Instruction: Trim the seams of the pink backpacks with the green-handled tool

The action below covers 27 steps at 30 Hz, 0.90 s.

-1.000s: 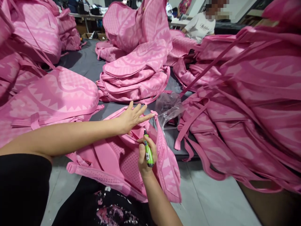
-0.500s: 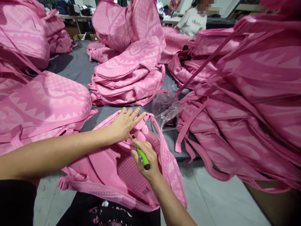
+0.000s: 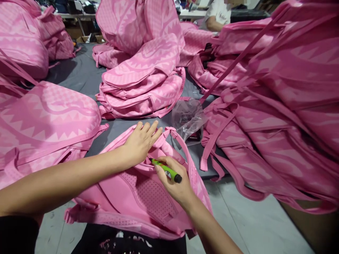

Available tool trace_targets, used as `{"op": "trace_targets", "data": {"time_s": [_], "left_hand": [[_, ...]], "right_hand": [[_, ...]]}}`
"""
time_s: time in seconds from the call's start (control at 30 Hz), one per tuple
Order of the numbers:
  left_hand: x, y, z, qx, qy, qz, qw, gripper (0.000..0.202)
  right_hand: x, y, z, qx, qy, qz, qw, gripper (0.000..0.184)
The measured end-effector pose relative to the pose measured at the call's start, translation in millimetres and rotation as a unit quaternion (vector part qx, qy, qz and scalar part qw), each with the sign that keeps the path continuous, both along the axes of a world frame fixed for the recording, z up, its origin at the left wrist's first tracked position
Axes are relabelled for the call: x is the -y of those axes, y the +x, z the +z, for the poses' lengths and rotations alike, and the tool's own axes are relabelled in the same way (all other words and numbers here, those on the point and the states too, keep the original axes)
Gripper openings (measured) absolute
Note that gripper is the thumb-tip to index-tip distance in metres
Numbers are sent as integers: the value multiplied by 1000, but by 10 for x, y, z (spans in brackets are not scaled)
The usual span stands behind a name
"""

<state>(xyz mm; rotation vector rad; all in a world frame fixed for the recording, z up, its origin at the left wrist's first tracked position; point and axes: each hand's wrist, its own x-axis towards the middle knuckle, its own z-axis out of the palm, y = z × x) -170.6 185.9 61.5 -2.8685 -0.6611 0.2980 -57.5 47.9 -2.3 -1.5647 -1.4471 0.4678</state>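
Observation:
In front of me a pink backpack [image 3: 116,192] lies on the table's near edge, its dotted back panel and straps facing up. My left hand [image 3: 140,143] rests flat on its top part, fingers spread. Between the thumb and fingers of my right hand [image 3: 176,180] is a green marker pen [image 3: 165,169] with black ends. The pen's front end points at the pink fabric beside my left hand; whether it touches the fabric I cannot tell. Just right of the backpack's top lies a clear plastic bag [image 3: 189,118] with dark contents.
Stacked pink backpacks [image 3: 140,91] stand behind on the grey-covered table [image 3: 74,70]. More pink backpacks [image 3: 50,120] lie at left, and a tall pile of backpacks [image 3: 278,106] fills the right side. At the back, a person in a white shirt [image 3: 218,14] is partly visible.
My right hand has moved slightly right, and the marker now lies at a flatter angle. My left hand stays on the backpack. The view has shifted a little.

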Motion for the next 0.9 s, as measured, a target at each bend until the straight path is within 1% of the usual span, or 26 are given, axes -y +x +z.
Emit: {"op": "trace_targets", "data": {"time_s": [0.1, 0.13, 0.2, 0.27, 0.33, 0.4, 0.5, 0.6, 0.73, 0.77, 0.83, 0.9], "left_hand": [[-14, 14, 5, -5, -7, 2, 1000, 72], [-24, 20, 0, -6, -8, 2, 1000, 72], [-47, 30, -21, -6, -6, 2, 1000, 73], [-71, 40, -56, 2, -4, 3, 1000, 73], [-92, 49, -96, 12, 0, -3, 1000, 73], [-110, 59, -134, 17, 8, -8, 1000, 72], [-128, 74, -167, 13, 21, -14, 1000, 74], [-135, 85, -170, 6, 27, -18, 999, 77], [-139, 80, -160, 2, 20, -17, 1000, 75], [-141, 77, -165, 3, 17, -16, 1000, 76], [-149, 73, -191, 16, 12, -23, 1000, 87], [-157, 82, -238, 50, 11, -63, 997, 99]], "right_hand": [[-49, 45, 60, 9, -36, 40, 999, 10], [-63, 66, 80, 22, -54, 55, 997, 9], [-77, 104, 102, 79, -73, 69, 992, 9], [-71, 127, 92, 146, -63, 57, 986, 10], [-46, 133, 56, 181, -38, 47, 982, 13], [-17, 125, 17, 187, -22, 44, 981, 14], [8, 106, -11, 190, -22, 37, 981, 13], [6, 110, 7, 175, -31, 37, 983, 14], [-14, 142, 55, 153, -46, 54, 986, 19], [-19, 141, 65, 160, -45, 55, 985, 19], [-24, 118, 79, 189, -34, 49, 980, 16], [-19, 78, 84, 219, -16, 37, 975, 15]]}}
